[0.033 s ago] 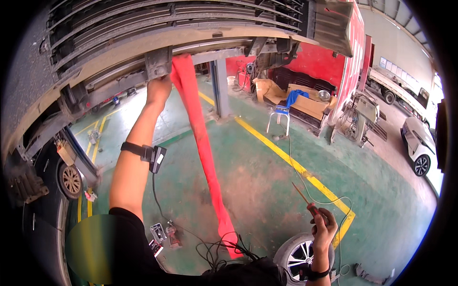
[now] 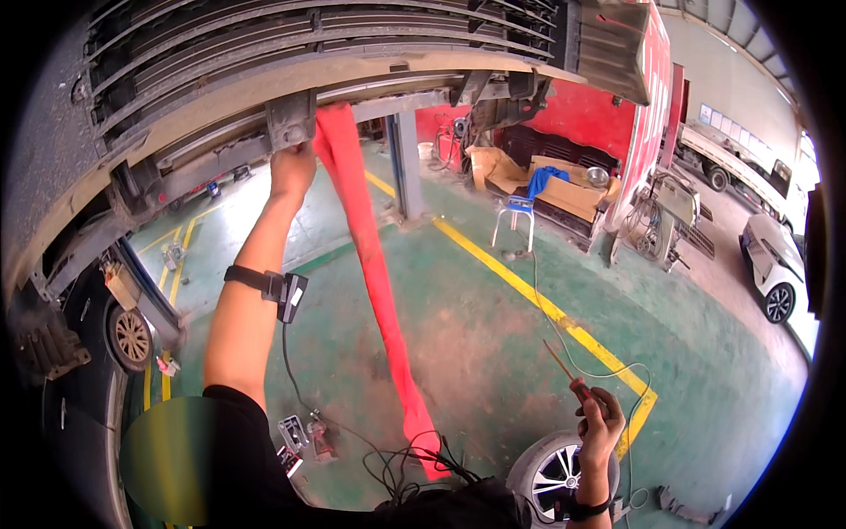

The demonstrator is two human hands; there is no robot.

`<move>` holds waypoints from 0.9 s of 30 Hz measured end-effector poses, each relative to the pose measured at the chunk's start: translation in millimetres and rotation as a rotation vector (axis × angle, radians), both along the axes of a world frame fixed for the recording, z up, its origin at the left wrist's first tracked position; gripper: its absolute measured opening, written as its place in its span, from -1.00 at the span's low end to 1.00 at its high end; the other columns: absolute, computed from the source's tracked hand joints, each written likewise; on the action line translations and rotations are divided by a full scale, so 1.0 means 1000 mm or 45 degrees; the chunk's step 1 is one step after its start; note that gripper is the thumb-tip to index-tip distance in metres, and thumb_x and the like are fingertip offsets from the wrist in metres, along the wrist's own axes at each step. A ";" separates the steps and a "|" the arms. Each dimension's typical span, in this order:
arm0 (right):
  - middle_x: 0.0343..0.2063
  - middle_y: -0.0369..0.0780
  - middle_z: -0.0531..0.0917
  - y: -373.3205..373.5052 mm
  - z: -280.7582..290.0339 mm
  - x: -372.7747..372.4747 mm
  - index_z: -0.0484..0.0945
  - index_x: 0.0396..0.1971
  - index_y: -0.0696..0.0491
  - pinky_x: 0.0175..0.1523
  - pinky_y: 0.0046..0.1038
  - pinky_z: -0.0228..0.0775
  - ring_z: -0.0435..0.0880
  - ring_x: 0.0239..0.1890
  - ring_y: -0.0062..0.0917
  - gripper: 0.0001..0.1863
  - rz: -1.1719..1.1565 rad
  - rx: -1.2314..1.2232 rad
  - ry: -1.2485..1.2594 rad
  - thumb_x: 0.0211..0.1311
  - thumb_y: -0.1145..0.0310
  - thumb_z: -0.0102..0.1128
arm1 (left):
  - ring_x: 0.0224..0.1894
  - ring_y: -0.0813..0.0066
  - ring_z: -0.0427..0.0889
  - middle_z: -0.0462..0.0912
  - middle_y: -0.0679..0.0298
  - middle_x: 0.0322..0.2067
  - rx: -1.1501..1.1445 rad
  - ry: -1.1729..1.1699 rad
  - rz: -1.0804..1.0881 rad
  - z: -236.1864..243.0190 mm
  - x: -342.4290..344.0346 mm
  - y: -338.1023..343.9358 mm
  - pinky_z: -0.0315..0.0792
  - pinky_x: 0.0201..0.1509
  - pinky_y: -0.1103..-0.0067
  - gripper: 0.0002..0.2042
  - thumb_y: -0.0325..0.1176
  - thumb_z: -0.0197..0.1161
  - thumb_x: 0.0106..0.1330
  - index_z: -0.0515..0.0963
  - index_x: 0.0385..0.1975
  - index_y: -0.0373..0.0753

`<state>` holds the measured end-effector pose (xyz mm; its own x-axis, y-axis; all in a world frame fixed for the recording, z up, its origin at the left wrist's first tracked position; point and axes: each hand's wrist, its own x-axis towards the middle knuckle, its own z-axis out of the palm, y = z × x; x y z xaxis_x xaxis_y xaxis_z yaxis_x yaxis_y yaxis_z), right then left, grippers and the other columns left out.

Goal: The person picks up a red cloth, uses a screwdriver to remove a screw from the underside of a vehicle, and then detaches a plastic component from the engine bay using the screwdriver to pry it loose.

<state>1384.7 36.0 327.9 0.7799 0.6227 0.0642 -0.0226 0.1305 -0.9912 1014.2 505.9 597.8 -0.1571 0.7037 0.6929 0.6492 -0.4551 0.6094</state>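
Observation:
My left hand (image 2: 293, 172) is raised to the underside of a lifted vehicle, just below a grey metal bracket (image 2: 290, 122). Its fingers are curled closed; whatever they grip is hidden. Right beside it, a long red cloth strip (image 2: 370, 256) hangs from the vehicle's lower edge and runs down toward my body. At the lower right, my right hand (image 2: 600, 421) is closed around the red handle of a screwdriver (image 2: 578, 387). The screwdriver's long thin shaft points up and to the left, away from the vehicle.
Above me spans the vehicle's slatted grille and bumper (image 2: 352, 66). A lift post (image 2: 406, 163) stands beyond the cloth. A wheel (image 2: 539, 467) lies near my right forearm, a blue stool (image 2: 517, 207) farther off. Tools (image 2: 322, 441) and black cables (image 2: 401, 467) are low near my body.

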 end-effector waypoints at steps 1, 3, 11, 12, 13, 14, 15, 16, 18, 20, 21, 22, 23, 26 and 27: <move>-0.52 -0.21 0.65 -0.003 -0.004 0.001 0.58 0.01 0.24 -0.60 -0.67 0.21 0.43 -0.69 -0.73 -0.66 -0.041 -0.018 0.007 0.33 0.37 0.29 | -0.03 -0.12 0.67 0.73 -0.05 -0.17 0.001 0.095 0.058 -0.008 -0.008 0.008 0.49 0.06 0.22 -0.69 -0.12 0.16 0.41 0.67 -0.11 -0.20; -0.52 -0.20 0.65 -0.005 -0.011 0.000 0.58 0.00 0.24 -0.60 -0.68 0.20 0.43 -0.69 -0.73 -0.67 -0.071 0.059 0.015 0.32 0.38 0.30 | -0.12 -0.14 0.69 0.71 -0.11 -0.20 0.260 0.337 0.233 -0.039 -0.016 0.027 0.55 -0.03 0.11 -0.60 0.02 0.09 0.44 0.68 -0.24 -0.22; -0.45 -0.20 0.67 0.006 -0.027 -0.020 0.57 0.01 0.20 -0.59 -0.67 0.26 0.51 -0.61 -0.71 -0.65 0.077 0.082 0.091 0.35 0.30 0.32 | -0.08 -0.02 0.72 0.74 -0.02 -0.22 -0.798 1.006 0.076 -0.317 -0.133 0.011 0.57 0.04 0.16 -0.66 -0.08 0.10 0.40 0.69 -0.12 -0.17; -0.44 -0.20 0.68 0.008 -0.027 -0.020 0.57 0.01 0.20 -0.59 -0.67 0.27 0.51 -0.60 -0.71 -0.65 0.092 0.081 0.083 0.35 0.30 0.33 | -0.21 0.06 0.74 0.75 0.02 -0.31 -0.795 0.765 0.033 -0.346 -0.142 -0.001 0.59 -0.08 0.22 -0.68 -0.09 0.14 0.40 0.70 -0.18 -0.18; -0.43 -0.20 0.68 0.009 -0.028 -0.020 0.57 0.01 0.20 -0.58 -0.67 0.27 0.51 -0.59 -0.71 -0.64 0.109 0.075 0.074 0.35 0.29 0.33 | -0.35 0.15 0.77 0.76 0.06 -0.39 -0.820 0.537 0.017 -0.369 -0.149 -0.013 0.61 -0.19 0.28 -0.70 -0.10 0.17 0.40 0.70 -0.23 -0.19; -0.42 -0.21 0.68 0.011 -0.028 -0.021 0.57 0.03 0.17 -0.57 -0.67 0.26 0.50 -0.60 -0.71 -0.64 0.118 0.041 0.101 0.36 0.28 0.31 | -0.37 0.20 0.77 0.76 0.08 -0.41 -0.817 0.395 0.027 -0.384 -0.153 -0.022 0.61 -0.20 0.31 -0.72 -0.11 0.19 0.40 0.70 -0.24 -0.19; -0.42 -0.21 0.68 0.012 -0.028 -0.021 0.57 0.03 0.16 -0.57 -0.68 0.25 0.49 -0.61 -0.71 -0.64 0.140 0.054 0.118 0.36 0.27 0.31 | -0.40 0.26 0.76 0.76 0.11 -0.43 -0.843 0.264 0.058 -0.398 -0.155 -0.032 0.61 -0.22 0.34 -0.73 -0.13 0.21 0.39 0.70 -0.25 -0.19; -0.41 -0.22 0.68 0.013 -0.027 -0.023 0.57 0.04 0.15 -0.57 -0.68 0.24 0.49 -0.61 -0.72 -0.64 0.145 0.054 0.141 0.36 0.25 0.31 | -0.43 0.31 0.76 0.76 0.13 -0.45 -0.857 0.142 0.078 -0.406 -0.159 -0.041 0.61 -0.23 0.37 -0.74 -0.14 0.23 0.39 0.71 -0.25 -0.19; -0.39 -0.23 0.67 0.015 -0.026 -0.028 0.54 0.12 0.12 -0.51 -0.67 0.25 0.47 -0.60 -0.72 -0.60 0.179 0.046 0.184 0.36 0.25 0.25 | -0.42 0.31 0.76 0.77 0.16 -0.44 -0.959 0.216 0.210 -0.415 -0.166 -0.060 0.61 -0.21 0.36 -0.75 -0.16 0.22 0.40 0.71 -0.24 -0.20; -0.34 -0.22 0.68 0.019 -0.024 -0.035 0.54 0.15 0.11 -0.44 -0.63 0.32 0.53 -0.52 -0.66 -0.56 0.271 0.163 0.290 0.34 0.27 0.29 | -0.40 0.30 0.77 0.77 0.18 -0.42 -0.993 0.312 0.284 -0.422 -0.175 -0.077 0.61 -0.20 0.35 -0.75 -0.16 0.21 0.40 0.71 -0.23 -0.20; -0.32 -0.22 0.68 0.022 -0.022 -0.039 0.53 0.17 0.10 -0.41 -0.61 0.35 0.57 -0.48 -0.63 -0.54 0.312 0.222 0.345 0.33 0.27 0.30 | -0.38 0.30 0.77 0.78 0.19 -0.41 -0.985 0.370 0.300 -0.426 -0.180 -0.086 0.61 -0.19 0.35 -0.74 -0.14 0.21 0.40 0.71 -0.22 -0.19; -0.26 -0.20 0.67 0.025 -0.018 -0.041 0.49 0.23 0.13 -0.29 -0.56 0.41 0.60 -0.36 -0.56 -0.46 0.371 0.208 0.398 0.28 0.30 0.34 | -0.36 0.29 0.77 0.78 0.20 -0.40 -1.001 0.429 0.317 -0.431 -0.185 -0.094 0.61 -0.19 0.35 -0.73 -0.13 0.21 0.40 0.71 -0.22 -0.19; -0.25 -0.20 0.67 0.029 -0.013 -0.043 0.48 0.22 0.15 -0.27 -0.55 0.42 0.61 -0.34 -0.54 -0.44 0.462 0.280 0.370 0.25 0.29 0.37 | -0.33 0.28 0.78 0.79 0.20 -0.39 -0.998 0.495 0.357 -0.435 -0.190 -0.103 0.61 -0.17 0.35 -0.72 -0.11 0.21 0.39 0.72 -0.21 -0.18; -0.23 -0.18 0.66 0.045 0.003 -0.053 0.49 0.15 0.21 -0.19 -0.50 0.43 0.62 -0.27 -0.50 -0.39 0.634 0.388 0.389 0.12 0.30 0.49 | -0.24 0.24 0.78 0.79 0.18 -0.34 -1.192 0.646 0.443 -0.448 -0.202 -0.127 0.61 -0.12 0.33 -0.68 -0.04 0.21 0.37 0.73 -0.20 -0.15; -0.23 -0.18 0.65 0.051 0.010 -0.056 0.49 0.13 0.21 -0.19 -0.50 0.42 0.62 -0.27 -0.50 -0.40 0.719 0.395 0.373 0.11 0.32 0.49 | -0.21 0.24 0.78 0.79 0.17 -0.33 -1.336 0.658 0.438 -0.452 -0.204 -0.136 0.61 -0.10 0.32 -0.66 -0.02 0.21 0.36 0.73 -0.19 -0.15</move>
<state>1328.9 87.2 338.1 0.3550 0.9242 0.1410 -0.4299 0.2953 -0.8532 809.8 370.0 145.9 -0.3200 0.9353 -0.1511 0.9137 0.3468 0.2118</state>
